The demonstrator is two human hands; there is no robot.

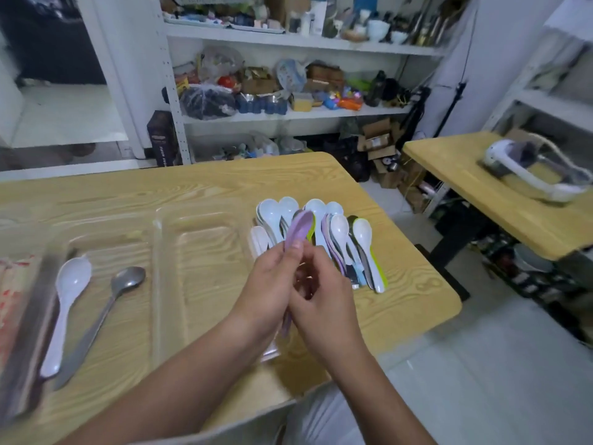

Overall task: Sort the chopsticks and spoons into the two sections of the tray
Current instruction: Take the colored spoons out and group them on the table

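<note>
A clear two-section tray (160,239) lies on the wooden table. Its left section holds a white plastic spoon (65,303) and a metal spoon (106,313); its right section is bare. A pile of white, purple, green and dark spoons (340,239) lies on the table to the right of the tray. My left hand (269,284) grips a purple spoon (298,229) by the handle, bowl pointing up, above the tray's right edge. My right hand (324,300) is pressed against the left, fingers curled at the spoon's handle. Chopsticks in red-printed wrappers (12,293) lie at the far left, blurred.
The table (224,184) ends just right of the spoon pile and at the near edge by my lap. A second wooden table (465,175) with a white headset stands to the right, across a gap. Cluttered white shelves stand behind.
</note>
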